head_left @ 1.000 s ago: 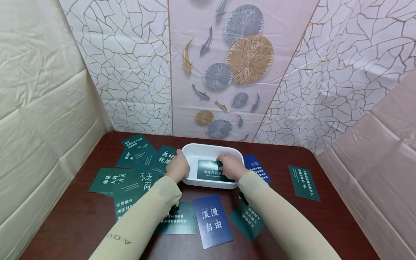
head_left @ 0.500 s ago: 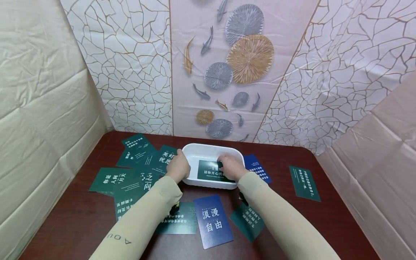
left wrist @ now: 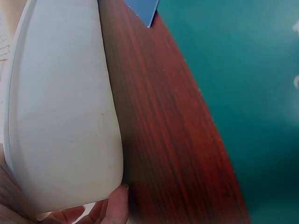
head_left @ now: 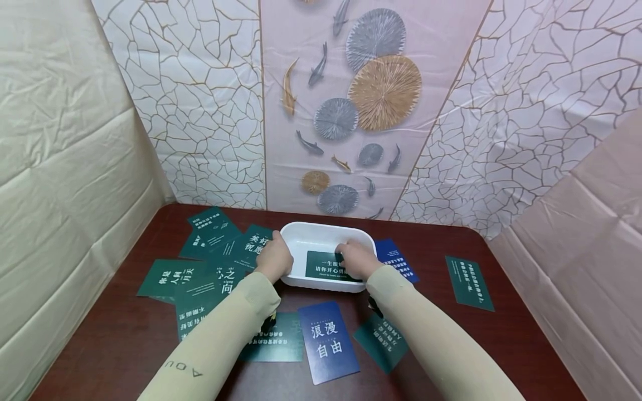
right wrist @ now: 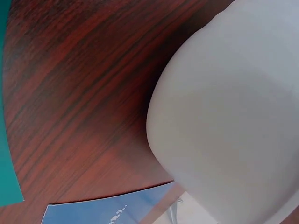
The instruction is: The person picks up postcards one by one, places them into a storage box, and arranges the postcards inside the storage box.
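Note:
A white tray [head_left: 321, 229] stands at the table's far middle, with a green card [head_left: 321, 266] lying inside it. My left hand [head_left: 274, 257] grips the tray's left end; in the left wrist view its fingers [left wrist: 117, 205] curl under the corner of the tray wall [left wrist: 65, 107]. My right hand [head_left: 357, 259] reaches over the near right rim into the tray, its fingertips at the green card's right part and covering it. In the right wrist view the tray wall [right wrist: 224, 112] hides that hand.
Several green cards [head_left: 163, 277] overlap left of the tray. A blue card [head_left: 328, 342] lies in front, between a green card [head_left: 281, 348] and another green one [head_left: 382, 344]. A blue card [head_left: 396, 259] touches the tray's right side; a green card [head_left: 470, 282] lies far right.
The green card in the tray has shifted slightly toward me, and its upper edge sits lower. Both hands stay at nearly the same places.

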Demonstrator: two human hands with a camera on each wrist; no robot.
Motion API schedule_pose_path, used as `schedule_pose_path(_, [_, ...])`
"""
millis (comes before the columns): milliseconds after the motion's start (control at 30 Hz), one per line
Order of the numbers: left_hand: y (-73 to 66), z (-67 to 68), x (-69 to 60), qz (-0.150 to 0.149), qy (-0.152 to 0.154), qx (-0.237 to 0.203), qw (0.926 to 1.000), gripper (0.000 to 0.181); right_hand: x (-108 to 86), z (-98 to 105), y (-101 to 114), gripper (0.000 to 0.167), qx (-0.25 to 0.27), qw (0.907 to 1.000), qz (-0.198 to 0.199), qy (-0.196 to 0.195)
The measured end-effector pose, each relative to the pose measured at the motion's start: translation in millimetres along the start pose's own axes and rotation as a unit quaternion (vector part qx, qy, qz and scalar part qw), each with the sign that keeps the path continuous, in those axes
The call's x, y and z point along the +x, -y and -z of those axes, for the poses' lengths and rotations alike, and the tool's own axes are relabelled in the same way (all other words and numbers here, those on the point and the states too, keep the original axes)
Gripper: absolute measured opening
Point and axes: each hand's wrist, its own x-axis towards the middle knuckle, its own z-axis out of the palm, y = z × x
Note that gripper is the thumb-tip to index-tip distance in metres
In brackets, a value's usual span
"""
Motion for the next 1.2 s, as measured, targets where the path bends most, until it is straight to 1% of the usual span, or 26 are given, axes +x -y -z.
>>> schedule_pose_path(200, [0.4, -0.7, 1.1, -0.006, 0.003, -0.003, 1.0, 0.069, -1.2, -0.3, -1.0, 0.034, -0.005, 1.0, -0.004, -0.002])
schedule_pose_path(500, [2.8, -3.9, 5.5, -0.003, 0.006, -0.004, 1.0, 0.07, -3.8, 1.3, 2.0, 0.035, 0.002, 0.9999, -0.015, 0.001])
schedule_pose_path(600, [2.4, -3.9, 6.3, -0.003, 0.006, -0.005, 1.0, 0.071, -3.8, 0.1, 1.6, 0.034, 0.0, 0.9999, -0.017, -0.002])
schedule_pose_path(733, [1.1, -2.6, 5.5, 0.0, 0.008, -0.004, 1.0, 0.071, -2.0, -1.8, 0.4, 0.033, -0.005, 0.9998, -0.011, -0.016])
schedule_pose_path(800, [0.7, -1.9, 4.6, 0.001, 0.009, -0.003, 1.0, 0.071, -1.8, -1.7, 0.0, 0.032, -0.005, 0.9996, -0.005, -0.029])
schedule_pose_path(867, [0.4, -1.2, 3.5, 0.002, 0.011, 0.0, 0.9999, 0.071, -3.9, 2.6, 0.5, 0.031, 0.007, 0.9988, 0.0, -0.048])
schedule_pose_path(1000, [-0.1, -0.1, 2.0, 0.003, 0.012, 0.004, 0.9999, 0.075, -12.8, 18.6, -3.0, 0.03, 0.047, 0.9934, 0.005, -0.104])
schedule_pose_path(1100, [-0.3, 0.1, 1.3, 0.003, 0.011, 0.005, 0.9999, 0.076, -21.3, 32.8, -13.6, 0.03, 0.064, 0.987, -0.008, -0.147])
schedule_pose_path(1200, [-0.5, -0.4, 1.3, 0.003, 0.013, 0.005, 0.9999, 0.076, -30.7, 44.0, -32.3, 0.031, 0.07, 0.9814, -0.037, -0.175])
